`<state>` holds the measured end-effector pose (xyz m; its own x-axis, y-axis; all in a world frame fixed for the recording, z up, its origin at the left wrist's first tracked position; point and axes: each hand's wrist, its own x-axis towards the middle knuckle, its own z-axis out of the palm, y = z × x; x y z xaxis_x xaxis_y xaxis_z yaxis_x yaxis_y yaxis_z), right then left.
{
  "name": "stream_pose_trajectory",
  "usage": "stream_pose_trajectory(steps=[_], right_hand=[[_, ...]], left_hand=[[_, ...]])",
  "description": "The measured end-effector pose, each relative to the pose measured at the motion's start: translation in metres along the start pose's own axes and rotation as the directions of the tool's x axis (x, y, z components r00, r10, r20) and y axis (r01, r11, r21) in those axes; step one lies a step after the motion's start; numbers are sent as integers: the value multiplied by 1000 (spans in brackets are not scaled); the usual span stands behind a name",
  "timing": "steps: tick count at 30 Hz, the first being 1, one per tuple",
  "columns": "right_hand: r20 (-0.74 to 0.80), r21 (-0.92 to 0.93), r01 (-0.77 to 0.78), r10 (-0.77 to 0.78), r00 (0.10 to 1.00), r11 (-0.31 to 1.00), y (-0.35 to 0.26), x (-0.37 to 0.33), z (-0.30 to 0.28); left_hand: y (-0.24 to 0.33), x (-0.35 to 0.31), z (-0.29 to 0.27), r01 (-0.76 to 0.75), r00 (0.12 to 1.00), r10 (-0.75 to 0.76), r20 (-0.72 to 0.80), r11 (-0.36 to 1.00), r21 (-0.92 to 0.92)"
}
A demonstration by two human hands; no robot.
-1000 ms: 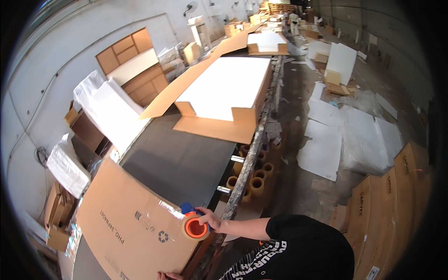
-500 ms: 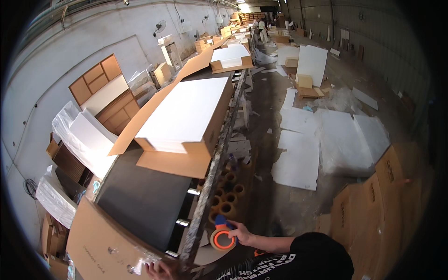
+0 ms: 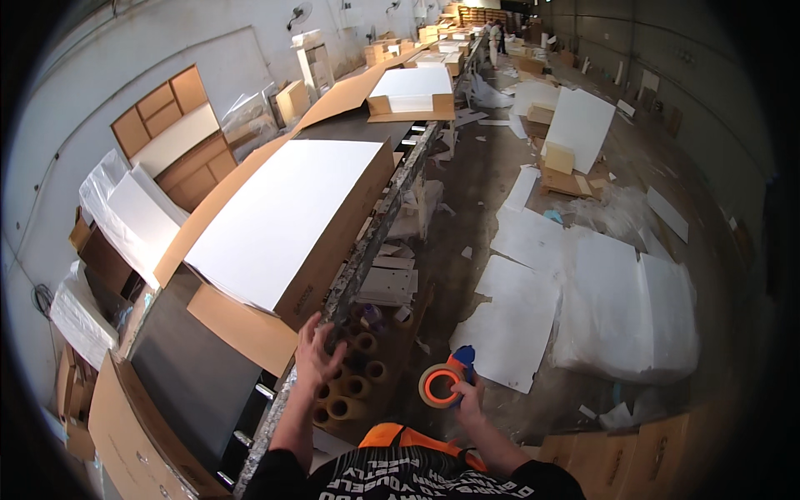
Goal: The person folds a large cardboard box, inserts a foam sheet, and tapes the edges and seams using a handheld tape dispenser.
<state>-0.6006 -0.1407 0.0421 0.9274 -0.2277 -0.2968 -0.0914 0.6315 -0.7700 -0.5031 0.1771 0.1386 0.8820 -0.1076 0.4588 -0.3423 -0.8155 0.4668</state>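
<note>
In my right hand (image 3: 470, 397) is an orange and blue tape dispenser (image 3: 463, 358) carrying a tan tape roll (image 3: 426, 386), held out over the floor beside the conveyor. My left hand (image 3: 317, 357) has its fingers spread and holds nothing. It is by the conveyor's edge, close to the near corner of an open brown carton (image 3: 333, 271); whether it touches the carton I cannot tell. White flat panels (image 3: 283, 217) fill this carton, and its near flap (image 3: 242, 329) lies folded out over the dark belt (image 3: 192, 358).
Another brown carton (image 3: 142, 442) lies at the belt's near end. Several tape rolls (image 3: 357, 386) stand below the conveyor's rail (image 3: 354, 262). White sheets (image 3: 512, 317) and a plastic-wrapped stack (image 3: 625, 308) cover floor to the right. Flat cartons (image 3: 617, 458) lie near me. People (image 3: 495, 42) stand far off.
My left hand has left the nearest carton and come up beside the open one, fingers spreading. My right hand has moved right with the tape dispenser. The view has turned; the open carton appears nearer.
</note>
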Motion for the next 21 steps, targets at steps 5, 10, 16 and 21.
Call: stream_pose_trajectory(steps=[5, 10, 16, 21], right_hand=[[-204, -79, 93, -108, 973, 993, -3, 114, 7], [-120, -113, 22, -36, 992, 993, -14, 251, 22], [-180, -219, 80, -121, 976, 972, -63, 403, 67], [-166, -138, -52, 29, 986, 989, -76, 541, 144]], left_hand=[[-24, 133, 47, 86, 996, -90, 18, 981, 173], [-87, 231, 78, 261, 965, -231, -125, 897, 357], [-108, 272, 110, 451, 813, -570, 123, 748, 487], [-115, 258, 103, 458, 828, -559, 39, 716, 527]])
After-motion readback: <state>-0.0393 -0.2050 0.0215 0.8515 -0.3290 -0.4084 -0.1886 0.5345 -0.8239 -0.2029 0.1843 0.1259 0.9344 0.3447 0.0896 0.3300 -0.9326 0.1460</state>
